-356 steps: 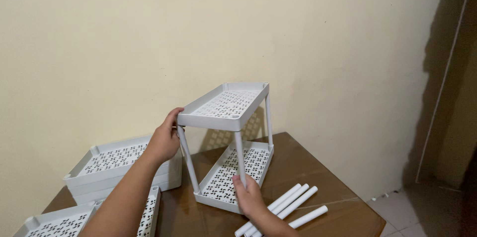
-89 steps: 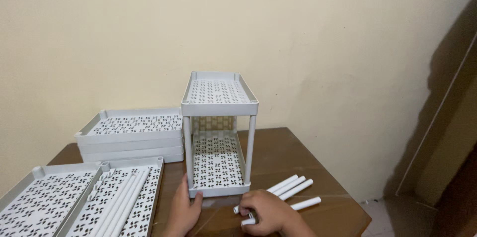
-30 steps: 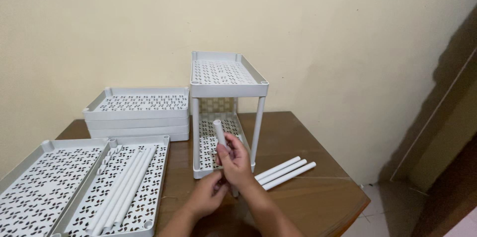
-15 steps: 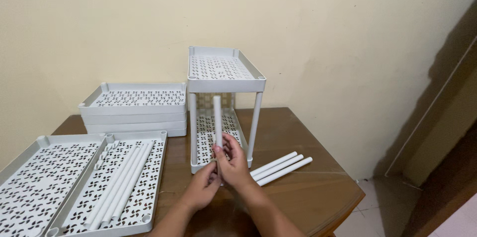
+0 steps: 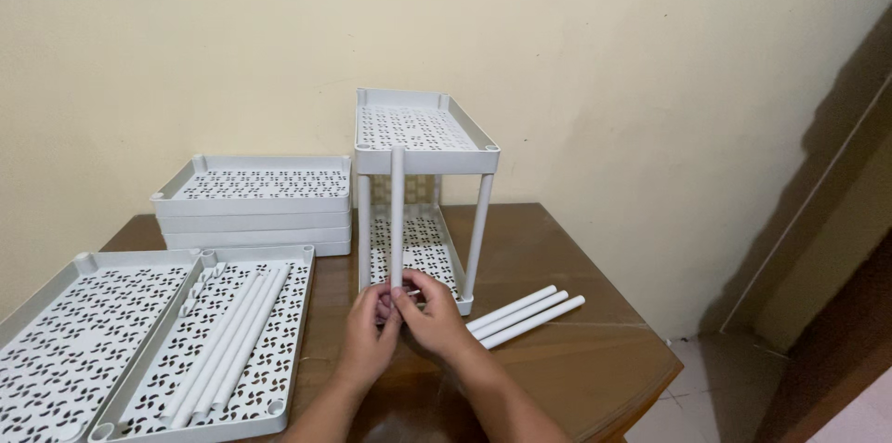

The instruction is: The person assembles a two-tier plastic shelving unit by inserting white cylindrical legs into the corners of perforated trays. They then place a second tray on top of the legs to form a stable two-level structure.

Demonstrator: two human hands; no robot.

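Left hand (image 5: 370, 339) and right hand (image 5: 429, 315) both grip the lower end of an upright white tube (image 5: 398, 216). The tube stands just before the two-tier rack (image 5: 425, 157) on the table (image 5: 557, 359); three tubes (image 5: 525, 316) lie right of the hands.

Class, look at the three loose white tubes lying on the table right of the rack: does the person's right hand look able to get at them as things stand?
Probably yes, once freed. The three loose tubes lie uncovered on the table, just right of the right hand, with nothing between. But that hand, with the left hand, grips the upright tube.
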